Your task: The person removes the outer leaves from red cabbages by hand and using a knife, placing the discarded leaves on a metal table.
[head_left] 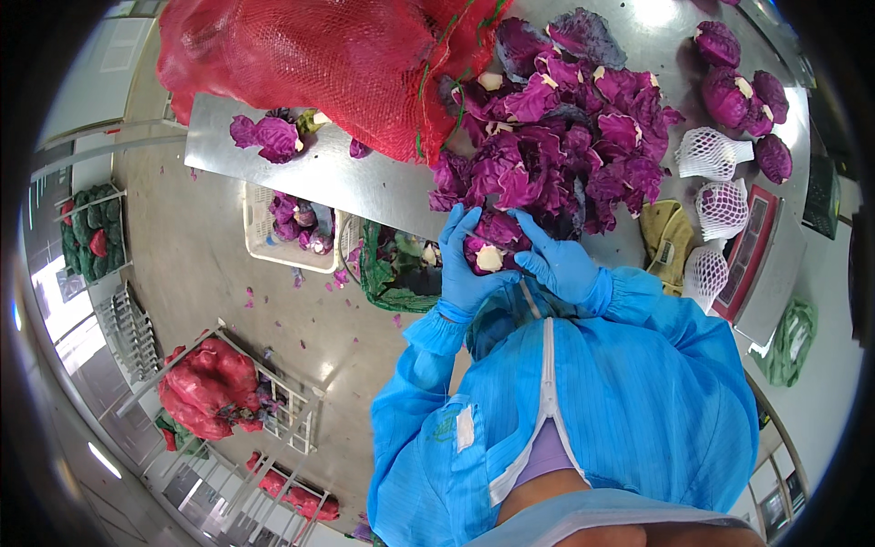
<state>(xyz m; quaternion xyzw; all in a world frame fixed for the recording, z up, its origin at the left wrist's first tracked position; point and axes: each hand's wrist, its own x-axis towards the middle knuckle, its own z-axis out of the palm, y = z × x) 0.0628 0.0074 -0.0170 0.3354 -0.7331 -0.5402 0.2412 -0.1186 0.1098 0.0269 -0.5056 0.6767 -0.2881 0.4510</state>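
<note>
Both hands wear blue gloves and hold one red cabbage at the near edge of the steel table. My left hand cups its left side. My right hand grips its right side. The cabbage's pale cut stem faces me. Just beyond it lies a large heap of loose purple cabbage leaves.
A filled red mesh sack lies at the table's far left. Trimmed cabbages and foam-netted ones sit at the right beside a scale and a yellow cloth. A white crate and a green bag of scraps stand on the floor.
</note>
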